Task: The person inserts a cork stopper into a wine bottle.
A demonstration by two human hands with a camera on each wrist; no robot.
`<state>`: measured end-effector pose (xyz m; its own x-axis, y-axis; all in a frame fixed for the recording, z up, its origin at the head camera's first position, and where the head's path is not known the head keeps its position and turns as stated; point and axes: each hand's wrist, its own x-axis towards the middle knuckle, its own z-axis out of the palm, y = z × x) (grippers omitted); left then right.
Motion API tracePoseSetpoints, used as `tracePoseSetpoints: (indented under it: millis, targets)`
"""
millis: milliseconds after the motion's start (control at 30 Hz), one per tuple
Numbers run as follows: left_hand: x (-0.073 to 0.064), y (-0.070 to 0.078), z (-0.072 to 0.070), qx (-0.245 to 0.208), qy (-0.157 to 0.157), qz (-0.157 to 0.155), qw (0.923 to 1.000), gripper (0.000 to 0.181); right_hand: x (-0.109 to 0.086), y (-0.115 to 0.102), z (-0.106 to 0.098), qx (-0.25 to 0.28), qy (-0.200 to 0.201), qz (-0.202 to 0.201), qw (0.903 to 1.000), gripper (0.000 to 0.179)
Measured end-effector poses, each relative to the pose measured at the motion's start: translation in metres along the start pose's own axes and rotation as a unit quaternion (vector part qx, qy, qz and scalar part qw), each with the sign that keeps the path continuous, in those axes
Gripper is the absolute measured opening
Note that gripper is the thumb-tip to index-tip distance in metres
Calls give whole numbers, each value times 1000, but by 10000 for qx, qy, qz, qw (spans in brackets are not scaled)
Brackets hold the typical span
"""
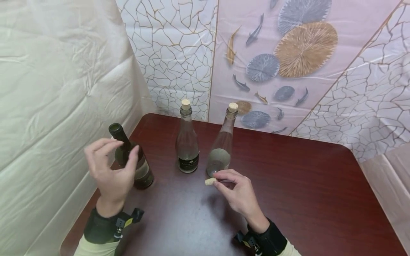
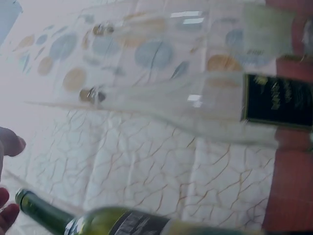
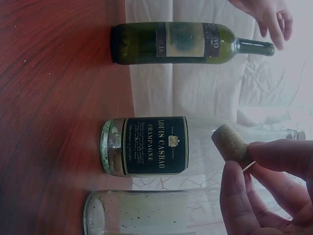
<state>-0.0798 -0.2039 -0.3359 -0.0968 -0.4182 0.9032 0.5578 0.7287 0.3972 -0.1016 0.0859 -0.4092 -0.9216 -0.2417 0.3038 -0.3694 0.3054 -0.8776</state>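
Observation:
My right hand [image 1: 238,193] pinches a small cork [image 1: 210,181] between thumb and fingertips, above the table in front of the bottles. The right wrist view shows this cork [image 3: 231,143] close up. My left hand [image 1: 112,170] is held near the neck of a dark green wine bottle [image 1: 143,170], thumb and fingers apart with nothing between them. This bottle's mouth is uncorked. Two clear glass bottles stand to its right: a champagne bottle [image 1: 187,142] with a black label, and another clear bottle [image 1: 221,149] with a pale label. Corks sit in both their mouths.
All three bottles stand upright on a dark red-brown table [image 1: 304,185]. A pale cloth [image 1: 64,89] hangs along the left side. Behind the table is a patterned cloth [image 1: 179,46] with gold lines, discs and fish.

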Motion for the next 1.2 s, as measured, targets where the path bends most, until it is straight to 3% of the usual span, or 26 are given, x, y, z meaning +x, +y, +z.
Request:
tracePoseSetpoints:
  millis: [67,167,333,467,533,700,1200]
  targets:
    - [7,-2,-2,141,87,-308,9994,39,0,5,0,-56,-26,34,10000,19]
    - [14,-3,-6,252,-208,-1047,9940,47,-1,6,0,-135,-40,43,9999,20]
    - [17,-10,-10,400,-971,-2138,9712,64,-2,5,0,-271,-45,51,9996,20]
    - [12,-27,-13,594,-1359,-2577,9548,65,-2,5,0,-289,-8,-3,9996,20]
    - [9,-35,-14,682,-1471,-2691,9494,59,-2,6,0,-272,12,-27,9996,21]
    - [4,-44,-15,601,-1491,-2668,9503,42,-2,7,0,-260,11,-30,9997,21]
    - [-3,-36,-13,-407,-1540,-2898,9437,39,1,7,-5,-321,-36,-90,9994,21]
